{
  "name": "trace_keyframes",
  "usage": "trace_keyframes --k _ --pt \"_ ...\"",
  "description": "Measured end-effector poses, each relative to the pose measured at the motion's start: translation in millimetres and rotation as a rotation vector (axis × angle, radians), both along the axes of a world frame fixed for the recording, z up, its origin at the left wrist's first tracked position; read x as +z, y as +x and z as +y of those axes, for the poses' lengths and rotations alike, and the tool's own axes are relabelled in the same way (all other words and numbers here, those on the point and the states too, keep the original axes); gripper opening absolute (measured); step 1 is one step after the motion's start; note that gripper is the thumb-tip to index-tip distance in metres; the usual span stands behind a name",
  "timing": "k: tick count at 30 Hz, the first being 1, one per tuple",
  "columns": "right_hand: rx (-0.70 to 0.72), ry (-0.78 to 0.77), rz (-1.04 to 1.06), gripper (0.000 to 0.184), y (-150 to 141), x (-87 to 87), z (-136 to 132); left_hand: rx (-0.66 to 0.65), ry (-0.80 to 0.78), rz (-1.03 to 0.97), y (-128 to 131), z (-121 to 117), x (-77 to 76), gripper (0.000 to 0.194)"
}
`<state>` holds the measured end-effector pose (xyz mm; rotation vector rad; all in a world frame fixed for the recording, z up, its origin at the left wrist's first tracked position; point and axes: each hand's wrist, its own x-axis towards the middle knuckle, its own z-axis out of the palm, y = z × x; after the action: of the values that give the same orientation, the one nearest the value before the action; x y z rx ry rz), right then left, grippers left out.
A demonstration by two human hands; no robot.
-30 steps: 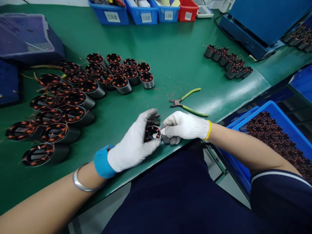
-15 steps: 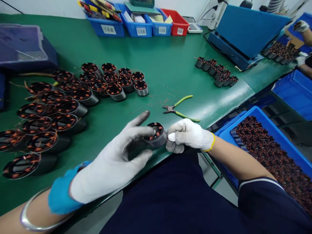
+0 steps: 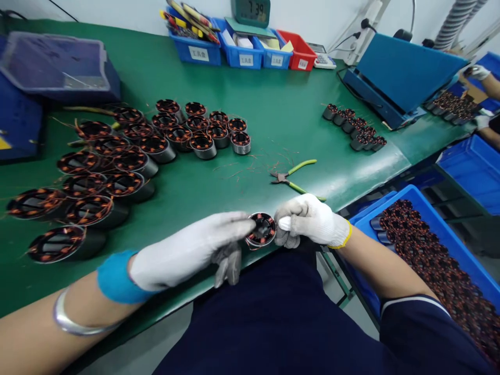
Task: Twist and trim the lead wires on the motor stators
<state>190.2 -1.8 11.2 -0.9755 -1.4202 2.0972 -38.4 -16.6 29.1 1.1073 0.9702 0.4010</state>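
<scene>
At the near edge of the surface (image 3: 187, 190), your left hand (image 3: 191, 245), partly open, touched the left rim of a wound core (image 3: 262, 229); your right hand (image 3: 304, 221), curled beside it, gripped a white piece (image 3: 285, 223).

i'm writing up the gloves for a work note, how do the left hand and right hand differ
The left hand has a blue band at its wrist; the right hand has a yellow cuff edge. The left hand's fingers are mostly stretched out, while the right hand's are curled in. Both are gloved in white with greyish fingers, beside the same coil-wound ring.
</scene>
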Motion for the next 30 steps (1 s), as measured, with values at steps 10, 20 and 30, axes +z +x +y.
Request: trace_keyframes --k 10,20,30 --pt "-0.022 -0.044 0.065 0.029 -6.1 1.4 -3.1 0.51 0.173 -0.212 5.6 -2.1 -13.6 0.046" --pt "-0.003 -0.037 -0.04 0.031 -7.1 0.8 -1.1 0.492 0.26 -0.187 0.3 3.1 10.0 0.024" --pt "-0.011 -0.02 -0.069 0.033 -7.9 5.3 -0.1 0.3 0.513 0.041 6.5 -7.5 -11.3 0.052"
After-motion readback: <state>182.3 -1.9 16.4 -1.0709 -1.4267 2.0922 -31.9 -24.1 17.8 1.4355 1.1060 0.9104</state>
